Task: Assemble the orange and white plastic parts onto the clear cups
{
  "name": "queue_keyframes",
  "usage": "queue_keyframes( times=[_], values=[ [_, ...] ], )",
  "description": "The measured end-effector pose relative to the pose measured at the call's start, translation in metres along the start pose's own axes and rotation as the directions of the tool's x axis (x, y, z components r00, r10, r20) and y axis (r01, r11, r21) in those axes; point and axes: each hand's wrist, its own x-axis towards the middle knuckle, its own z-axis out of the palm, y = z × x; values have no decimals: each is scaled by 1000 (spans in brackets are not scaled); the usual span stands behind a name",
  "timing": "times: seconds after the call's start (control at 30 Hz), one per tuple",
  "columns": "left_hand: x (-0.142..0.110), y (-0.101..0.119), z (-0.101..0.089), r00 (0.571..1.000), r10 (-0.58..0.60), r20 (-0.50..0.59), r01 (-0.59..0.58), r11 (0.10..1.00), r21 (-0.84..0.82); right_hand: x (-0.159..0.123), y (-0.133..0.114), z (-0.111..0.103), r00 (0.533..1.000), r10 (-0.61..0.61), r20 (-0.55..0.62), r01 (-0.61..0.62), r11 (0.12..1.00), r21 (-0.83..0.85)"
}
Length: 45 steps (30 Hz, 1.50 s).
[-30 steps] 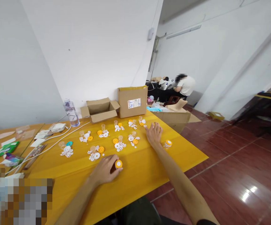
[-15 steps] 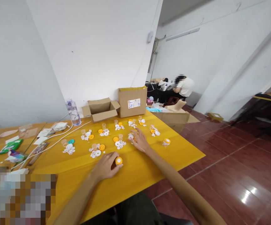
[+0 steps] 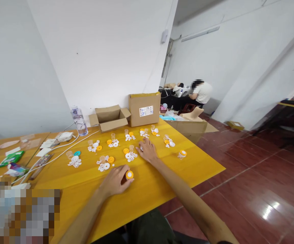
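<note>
My left hand (image 3: 115, 180) is closed around a small jar with an orange lid (image 3: 129, 174) and a white disc in the lid's middle. My right hand (image 3: 148, 150) rests palm down farther along the table, its fingers stretched over small white pieces (image 3: 141, 148) that they mostly cover. Just left of it lies a pile of white perforated discs (image 3: 131, 156), with an orange ring-like lid (image 3: 125, 151) and a clear cup (image 3: 131, 148). Another lidded jar (image 3: 182, 154) stands upright to the right.
Several similar piles with cups sit across the yellow table (image 3: 157, 189), one with a teal lid (image 3: 77, 153). Behind them are an open carton (image 3: 113, 125), a closed carton (image 3: 145, 110) and a bottle (image 3: 79, 121). White cables (image 3: 57, 148) cross the left. A person (image 3: 203, 93) sits in the background.
My right hand has come down a little and to the left onto the small white pieces, its fingers closer together. My left hand keeps its hold on the jar.
</note>
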Motion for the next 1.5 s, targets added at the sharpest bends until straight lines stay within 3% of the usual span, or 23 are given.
queue_keyframes(
  times=[0.3, 0.73, 0.87, 1.0, 1.17, 1.3, 1.43, 1.5],
  values=[
    [0, -1, 0, 1000, 23, -17, -23, 1000, 9, 10, 8, -7, 998, 49, 33, -45, 993, -113],
    [-1, 0, -1, 1000, -12, 13, 12, 1000, 14, 17, 45, -1, 995, 88, -50, -94, 984, -149],
    [-1, 0, 0, 1000, -16, 21, 16, 1000, 15, 18, 52, 9, 987, 21, -157, -40, 993, -115],
    [-1, 0, 0, 1000, -21, 11, 21, 1000, 4, 16, 54, 12, 943, -44, -329, 11, 995, -102],
    [0, 1, -1, 999, -25, 21, 26, 1000, -11, 9, 41, 1, 904, -127, -408, 92, 990, -104],
    [0, 2, -1, 1000, -16, 25, 16, 1000, 4, -4, 14, -1, 927, -200, -317, 196, 980, -44],
    [0, 1, -1, 1000, -5, 14, 5, 1000, 8, -16, -23, 9, 921, -325, -216, 343, 938, 49],
    [-1, 1, -1, 1000, -3, 10, 3, 1000, 14, -18, -40, 13, 923, -341, -175, 359, 930, 77]
  ],
)
